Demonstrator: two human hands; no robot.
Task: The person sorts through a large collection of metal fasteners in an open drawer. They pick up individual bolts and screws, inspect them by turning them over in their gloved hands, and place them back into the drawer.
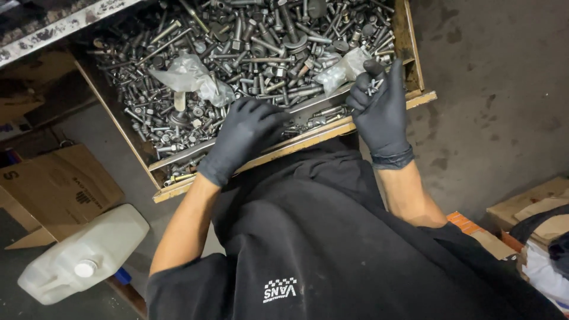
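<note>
A wooden drawer point(296, 145) stands pulled out in front of me, filled with several grey metal bolts, nuts and washers point(255, 47). My left hand point(243, 139), in a black glove, rests on the drawer's front divider with fingers curled down over the hardware. My right hand point(379, 109), also gloved, is raised over the drawer's right front corner and pinches a few small screws point(373, 86) between its fingertips. A clear plastic bag point(341, 71) lies just left of that hand, another crumpled bag point(189, 77) farther left among the bolts.
A white plastic jug point(83, 255) with a white cap lies on the floor at lower left. Brown cardboard boxes point(59, 184) sit beside it. More cardboard and cloth point(539, 231) are piled at lower right. A metal shelf edge point(59, 26) crosses the upper left. Grey concrete floor point(498, 89) lies right.
</note>
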